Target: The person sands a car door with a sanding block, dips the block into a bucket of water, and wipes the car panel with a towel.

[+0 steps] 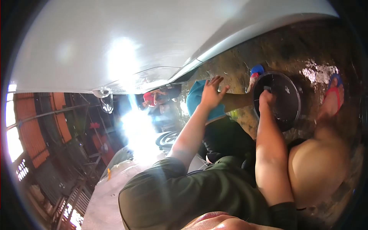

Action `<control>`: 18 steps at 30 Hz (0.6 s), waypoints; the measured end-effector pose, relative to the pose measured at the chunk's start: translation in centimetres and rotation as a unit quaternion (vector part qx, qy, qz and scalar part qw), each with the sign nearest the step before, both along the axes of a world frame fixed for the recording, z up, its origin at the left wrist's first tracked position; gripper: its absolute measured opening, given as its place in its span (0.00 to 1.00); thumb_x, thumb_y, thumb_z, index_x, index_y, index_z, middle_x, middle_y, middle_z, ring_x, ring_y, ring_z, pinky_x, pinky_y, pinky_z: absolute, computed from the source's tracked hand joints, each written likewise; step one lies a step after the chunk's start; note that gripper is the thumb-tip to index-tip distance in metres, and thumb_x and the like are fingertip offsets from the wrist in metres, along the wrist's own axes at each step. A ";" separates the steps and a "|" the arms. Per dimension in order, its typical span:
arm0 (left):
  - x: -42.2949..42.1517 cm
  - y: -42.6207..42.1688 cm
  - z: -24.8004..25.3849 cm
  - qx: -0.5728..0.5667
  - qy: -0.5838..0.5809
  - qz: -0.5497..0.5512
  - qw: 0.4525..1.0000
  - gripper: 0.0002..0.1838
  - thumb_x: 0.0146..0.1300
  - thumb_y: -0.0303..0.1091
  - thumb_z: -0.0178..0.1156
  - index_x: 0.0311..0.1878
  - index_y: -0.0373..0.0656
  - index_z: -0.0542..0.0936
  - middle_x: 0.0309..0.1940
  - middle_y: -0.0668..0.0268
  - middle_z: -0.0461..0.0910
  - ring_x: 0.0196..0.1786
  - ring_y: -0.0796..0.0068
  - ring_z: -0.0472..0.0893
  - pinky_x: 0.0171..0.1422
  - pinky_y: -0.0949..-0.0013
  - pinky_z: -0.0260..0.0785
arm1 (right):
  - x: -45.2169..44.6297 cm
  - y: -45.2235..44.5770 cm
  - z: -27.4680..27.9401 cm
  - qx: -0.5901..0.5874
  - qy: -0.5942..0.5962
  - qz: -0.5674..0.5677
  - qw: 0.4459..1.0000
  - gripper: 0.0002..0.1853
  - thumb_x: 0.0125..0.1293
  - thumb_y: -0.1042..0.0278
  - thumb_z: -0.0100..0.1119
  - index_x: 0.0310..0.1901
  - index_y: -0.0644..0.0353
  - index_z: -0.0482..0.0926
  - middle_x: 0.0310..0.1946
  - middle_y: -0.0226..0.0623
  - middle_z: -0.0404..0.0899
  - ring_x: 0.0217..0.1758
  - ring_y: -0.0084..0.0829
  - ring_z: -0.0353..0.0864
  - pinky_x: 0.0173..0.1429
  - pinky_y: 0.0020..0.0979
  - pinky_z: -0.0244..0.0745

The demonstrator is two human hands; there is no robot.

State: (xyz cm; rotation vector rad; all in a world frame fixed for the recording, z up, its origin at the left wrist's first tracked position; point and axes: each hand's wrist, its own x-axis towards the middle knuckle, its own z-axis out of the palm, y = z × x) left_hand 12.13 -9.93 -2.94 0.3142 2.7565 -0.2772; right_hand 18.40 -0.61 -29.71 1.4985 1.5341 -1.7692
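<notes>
My left hand (214,92) is raised with its fingers apart and nothing visible in it. It overlaps a teal cloth (195,97) that lies over my bent knee. My right hand (267,99) reaches over the dark round bucket (289,103), its fingers closed. A small greyish shape shows at the fingertips, but what they hold, if anything, is not clear. The bucket stands on the wet floor between my feet. Above both hands in the view is a pale, glossy vehicle body (153,46).
The wet brown floor (230,71) shines around my blue sandals (257,69). A person in red (150,99) is farther back. Another vehicle (111,195) stands at the lower left, near rusty metal sheets (32,126). Strong light glares near the middle left.
</notes>
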 end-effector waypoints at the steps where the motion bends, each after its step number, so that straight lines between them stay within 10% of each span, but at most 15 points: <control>1: -0.1 0.3 0.6 -0.007 -0.008 0.035 0.999 0.38 0.73 0.60 0.60 0.73 0.39 0.74 0.69 0.49 0.78 0.73 0.47 0.75 0.85 0.39 0.51 | 0.2 0.6 0.9 -0.008 0.001 -0.019 1.000 0.23 0.65 0.63 0.57 0.55 0.73 0.81 0.54 0.65 0.84 0.60 0.63 0.83 0.66 0.53 0.78; 14: 0.9 -5.0 6.9 0.028 0.093 0.189 0.977 0.34 0.69 0.60 0.66 0.60 0.35 0.85 0.55 0.45 0.87 0.62 0.49 0.85 0.67 0.56 0.75 | 0.0 -1.6 -1.4 -0.137 0.002 -0.104 0.985 0.21 0.64 0.66 0.58 0.56 0.67 0.78 0.56 0.62 0.84 0.62 0.60 0.83 0.67 0.51 0.77; 18: 0.9 -6.4 7.4 0.080 0.114 0.286 0.948 0.37 0.71 0.64 0.63 0.60 0.35 0.85 0.54 0.48 0.88 0.62 0.56 0.85 0.68 0.59 0.73 | -0.4 0.1 1.2 -0.214 -0.004 -0.153 0.965 0.05 0.68 0.72 0.57 0.42 0.62 0.80 0.27 0.38 0.83 0.21 0.29 0.83 0.22 0.32 0.70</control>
